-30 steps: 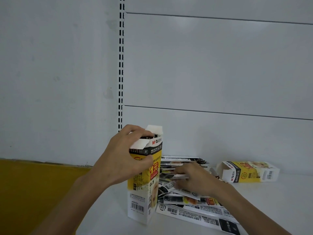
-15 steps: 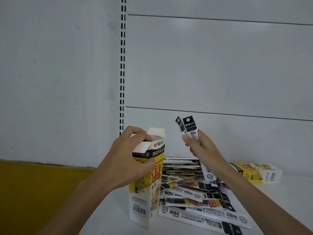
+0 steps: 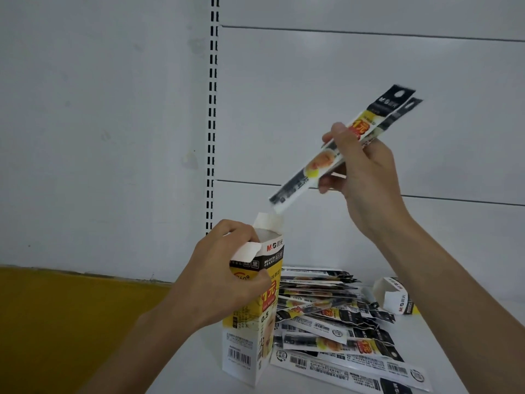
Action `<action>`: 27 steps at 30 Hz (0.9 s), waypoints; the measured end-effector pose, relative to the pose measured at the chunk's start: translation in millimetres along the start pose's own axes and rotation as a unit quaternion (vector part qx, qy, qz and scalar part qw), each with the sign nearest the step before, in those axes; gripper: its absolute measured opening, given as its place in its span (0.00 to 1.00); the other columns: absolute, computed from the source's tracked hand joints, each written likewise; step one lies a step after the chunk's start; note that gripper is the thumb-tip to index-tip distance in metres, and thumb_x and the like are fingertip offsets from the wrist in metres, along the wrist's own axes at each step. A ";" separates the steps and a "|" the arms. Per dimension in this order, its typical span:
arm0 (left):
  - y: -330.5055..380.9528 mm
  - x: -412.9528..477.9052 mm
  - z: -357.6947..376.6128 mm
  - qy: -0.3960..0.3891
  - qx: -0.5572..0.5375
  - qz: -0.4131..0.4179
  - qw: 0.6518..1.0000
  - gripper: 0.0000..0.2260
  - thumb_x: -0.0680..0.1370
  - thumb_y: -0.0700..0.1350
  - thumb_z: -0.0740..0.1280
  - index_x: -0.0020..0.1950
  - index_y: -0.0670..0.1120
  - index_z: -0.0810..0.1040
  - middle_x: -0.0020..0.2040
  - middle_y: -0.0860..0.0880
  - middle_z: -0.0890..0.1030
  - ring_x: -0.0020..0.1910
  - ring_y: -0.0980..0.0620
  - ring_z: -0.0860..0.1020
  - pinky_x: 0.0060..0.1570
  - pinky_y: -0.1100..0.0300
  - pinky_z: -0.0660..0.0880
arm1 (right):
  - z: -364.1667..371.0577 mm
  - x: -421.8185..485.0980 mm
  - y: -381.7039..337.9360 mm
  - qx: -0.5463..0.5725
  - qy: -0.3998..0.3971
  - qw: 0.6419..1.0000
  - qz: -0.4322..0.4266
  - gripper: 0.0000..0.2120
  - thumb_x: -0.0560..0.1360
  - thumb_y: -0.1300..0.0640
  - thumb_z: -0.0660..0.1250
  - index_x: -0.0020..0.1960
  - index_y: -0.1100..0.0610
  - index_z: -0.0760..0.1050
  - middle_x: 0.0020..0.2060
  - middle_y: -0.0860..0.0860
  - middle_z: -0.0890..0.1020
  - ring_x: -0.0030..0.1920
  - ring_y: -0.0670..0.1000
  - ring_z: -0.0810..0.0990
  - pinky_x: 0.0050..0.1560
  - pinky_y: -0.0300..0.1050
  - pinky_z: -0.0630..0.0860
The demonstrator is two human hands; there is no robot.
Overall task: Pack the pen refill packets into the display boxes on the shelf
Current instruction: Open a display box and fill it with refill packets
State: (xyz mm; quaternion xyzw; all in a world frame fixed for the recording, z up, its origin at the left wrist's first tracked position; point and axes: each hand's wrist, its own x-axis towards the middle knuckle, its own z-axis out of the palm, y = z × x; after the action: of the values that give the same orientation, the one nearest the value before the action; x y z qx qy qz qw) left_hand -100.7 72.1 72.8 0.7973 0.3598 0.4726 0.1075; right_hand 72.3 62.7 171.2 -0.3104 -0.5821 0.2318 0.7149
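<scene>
Swung higher than before, two refill packets (image 3: pixel 309 169) hang pinched in the right grip (image 3: pixel 366 177) above the open display box (image 3: pixel 250 351); the left grip (image 3: pixel 218 282) clasps it.

Single head-worn view, close up, facing forward and slightly down at white shelf (image 3: pixel 199 373) and back panel (image 3: pixel 341 109)

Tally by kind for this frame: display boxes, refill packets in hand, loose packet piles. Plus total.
Display boxes: 2, the upright box in the left hand, the box on its side partly behind the right arm.
Held packets: 2 showing, in the right hand.
Loose packet pile: 1, overlapping, not countable singly.
Total: 5.
</scene>
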 end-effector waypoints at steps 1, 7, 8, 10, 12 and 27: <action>0.8 -0.6 -0.4 0.000 -0.004 0.002 1.000 0.15 0.67 0.45 0.71 0.39 0.63 0.68 0.49 0.61 0.71 0.49 0.69 0.70 0.38 0.76 0.71 | 2.4 0.1 1.4 -0.006 -0.017 1.000 0.000 0.09 0.78 0.57 0.62 0.40 0.57 0.74 0.27 0.47 0.78 0.28 0.45 0.77 0.30 0.40 0.75; 1.2 -2.9 -0.2 -0.002 -0.011 -0.002 1.000 0.14 0.67 0.46 0.71 0.39 0.63 0.69 0.50 0.62 0.70 0.49 0.66 0.71 0.38 0.75 0.72 | 8.9 -8.7 16.9 -0.046 -0.034 0.998 -0.025 0.09 0.78 0.57 0.61 0.39 0.53 0.74 0.30 0.43 0.81 0.34 0.42 0.81 0.41 0.39 0.77; 1.3 -3.0 0.2 -0.002 -0.015 -0.001 1.000 0.15 0.67 0.46 0.71 0.39 0.63 0.69 0.50 0.62 0.70 0.49 0.67 0.70 0.38 0.75 0.72 | 10.6 -10.9 17.8 -0.057 -0.003 0.997 -0.049 0.10 0.78 0.55 0.61 0.39 0.53 0.74 0.29 0.43 0.80 0.33 0.41 0.80 0.38 0.37 0.75; 1.8 -2.8 0.6 -0.002 -0.021 0.001 1.000 0.16 0.67 0.45 0.71 0.39 0.64 0.68 0.50 0.63 0.70 0.50 0.68 0.70 0.38 0.75 0.73 | 14.2 -14.2 16.8 -0.067 0.055 0.989 -0.116 0.11 0.77 0.53 0.62 0.37 0.51 0.74 0.27 0.43 0.79 0.30 0.41 0.78 0.34 0.36 0.74; 2.0 -3.1 0.8 -0.004 -0.018 -0.001 1.000 0.15 0.67 0.46 0.71 0.40 0.63 0.68 0.50 0.63 0.70 0.50 0.68 0.70 0.39 0.74 0.73 | 17.3 -17.3 16.0 -0.077 0.064 0.981 -0.164 0.12 0.77 0.54 0.63 0.35 0.51 0.74 0.26 0.43 0.78 0.29 0.44 0.78 0.33 0.42 0.75; 2.7 -1.0 -2.5 -0.007 -0.010 -0.009 1.000 0.13 0.67 0.46 0.70 0.39 0.62 0.69 0.49 0.59 0.71 0.46 0.64 0.73 0.37 0.74 0.71 | 22.9 -35.8 24.6 -0.098 -0.058 0.972 -0.207 0.11 0.74 0.63 0.68 0.35 0.53 0.75 0.28 0.39 0.80 0.33 0.37 0.80 0.37 0.31 0.74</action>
State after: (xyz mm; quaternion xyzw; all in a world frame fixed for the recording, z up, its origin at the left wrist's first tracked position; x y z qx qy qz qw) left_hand -101.8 69.0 74.9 0.7962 0.3613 0.4698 0.1216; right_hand 43.1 59.1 131.9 -0.2378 -0.6937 0.0386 0.6788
